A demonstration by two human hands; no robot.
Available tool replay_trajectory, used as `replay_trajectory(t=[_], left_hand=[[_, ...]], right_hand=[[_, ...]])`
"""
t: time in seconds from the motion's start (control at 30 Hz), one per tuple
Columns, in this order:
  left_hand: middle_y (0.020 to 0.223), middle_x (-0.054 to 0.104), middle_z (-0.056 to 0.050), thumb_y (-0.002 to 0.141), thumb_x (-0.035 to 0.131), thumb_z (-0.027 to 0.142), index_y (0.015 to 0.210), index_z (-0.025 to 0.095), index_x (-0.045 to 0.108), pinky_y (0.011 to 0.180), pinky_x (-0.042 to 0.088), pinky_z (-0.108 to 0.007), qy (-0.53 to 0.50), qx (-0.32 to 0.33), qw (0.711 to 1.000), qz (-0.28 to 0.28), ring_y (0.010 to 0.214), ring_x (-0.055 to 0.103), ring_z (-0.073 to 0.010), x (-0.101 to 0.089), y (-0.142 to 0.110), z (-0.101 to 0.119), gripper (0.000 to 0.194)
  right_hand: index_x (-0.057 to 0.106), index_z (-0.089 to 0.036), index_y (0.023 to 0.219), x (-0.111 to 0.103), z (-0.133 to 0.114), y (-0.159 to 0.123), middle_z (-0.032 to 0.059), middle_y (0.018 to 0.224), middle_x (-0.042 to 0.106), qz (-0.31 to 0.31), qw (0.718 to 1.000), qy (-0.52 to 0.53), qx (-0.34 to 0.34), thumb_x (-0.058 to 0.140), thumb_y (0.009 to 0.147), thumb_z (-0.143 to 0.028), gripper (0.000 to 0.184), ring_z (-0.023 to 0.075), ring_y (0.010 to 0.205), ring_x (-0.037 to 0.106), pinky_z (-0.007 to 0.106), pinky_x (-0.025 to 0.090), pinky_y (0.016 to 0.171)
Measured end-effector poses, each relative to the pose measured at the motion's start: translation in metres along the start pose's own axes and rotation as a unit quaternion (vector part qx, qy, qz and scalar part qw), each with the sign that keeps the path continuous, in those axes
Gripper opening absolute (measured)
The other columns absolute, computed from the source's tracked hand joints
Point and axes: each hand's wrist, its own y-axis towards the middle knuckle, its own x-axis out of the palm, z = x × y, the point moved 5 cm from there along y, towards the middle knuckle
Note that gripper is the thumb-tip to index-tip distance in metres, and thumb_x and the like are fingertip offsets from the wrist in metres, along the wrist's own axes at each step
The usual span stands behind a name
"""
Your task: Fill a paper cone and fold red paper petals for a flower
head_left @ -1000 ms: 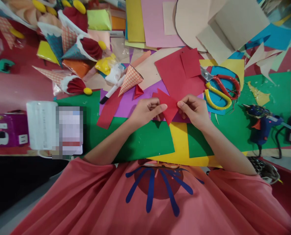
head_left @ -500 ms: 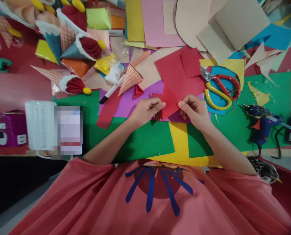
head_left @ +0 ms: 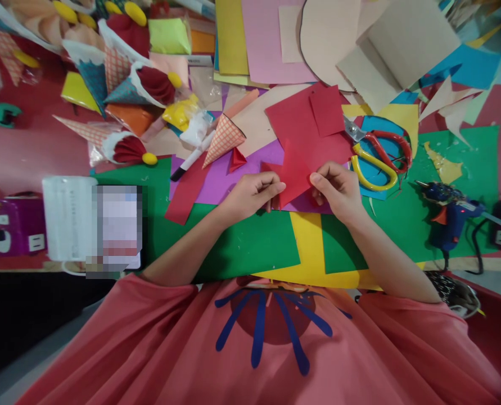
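Observation:
A small piece of red paper (head_left: 294, 181) is pinched between my two hands, its near corner pointing toward me. My left hand (head_left: 256, 194) grips its left edge between thumb and fingers. On the other side my right hand (head_left: 334, 188) closes thumb and finger on the right edge. Behind it lies a larger red sheet (head_left: 288, 115), the same colour, so the border between them is hard to see. A checked paper cone (head_left: 225, 138) and a small folded red piece (head_left: 237, 160) lie beyond my left hand. Scissors (head_left: 380, 152) rest just past my right hand.
A glue gun (head_left: 448, 216) sits at the right on green paper (head_left: 242, 247). A phone (head_left: 121, 225) lies at the left. Finished cones with red and white tops (head_left: 126, 147) crowd the far left. A marker (head_left: 193, 157) and card sheets (head_left: 267, 39) lie farther back.
My right hand has shifted slightly right, and the red paper's upper part has opened out a little. The left hand stays nearly in place.

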Motion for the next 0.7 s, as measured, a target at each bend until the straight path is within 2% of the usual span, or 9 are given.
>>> replay_trajectory(t=[0.17, 0.4, 0.7], left_hand=[[0.045, 0.052, 0.005, 0.087, 0.051, 0.061, 0.061, 0.019, 0.045, 0.041, 0.034, -0.016, 0.055, 0.014, 0.998, 0.004, 0.04, 0.047, -0.005, -0.0023, -0.001, 0.0008, 0.05], [0.052, 0.057, 0.004, 0.083, 0.057, 0.061, 0.063, 0.018, 0.047, 0.04, 0.036, -0.016, -0.005, -0.003, 1.0, -0.022, 0.042, 0.049, -0.0044, 0.0039, -0.0024, -0.0007, 0.048], [0.05, 0.057, 0.004, 0.082, 0.058, 0.06, 0.064, 0.019, 0.045, 0.035, 0.031, -0.014, -0.014, -0.03, 0.999, -0.027, 0.037, 0.046, -0.0035, 0.0052, -0.0012, -0.0027, 0.047]], right_hand=[[0.047, -0.022, 0.063, 0.0018, -0.0005, -0.0007, -0.0071, 0.048, 0.049, 0.0, 1.0, 0.009, -0.004, 0.068, 0.076, -0.061, 0.047, 0.0046, 0.038, 0.043, 0.02, 0.034, 0.038], [0.045, -0.022, 0.063, -0.0001, -0.0009, -0.0013, -0.0073, 0.046, 0.049, 0.033, 0.999, -0.005, -0.009, 0.067, 0.074, -0.064, 0.049, 0.0053, 0.037, 0.042, 0.021, 0.033, 0.038], [0.045, -0.022, 0.063, -0.0026, -0.0009, -0.0005, -0.0076, 0.047, 0.049, 0.038, 0.999, -0.004, -0.014, 0.067, 0.074, -0.065, 0.05, 0.0046, 0.037, 0.041, 0.02, 0.032, 0.037]])
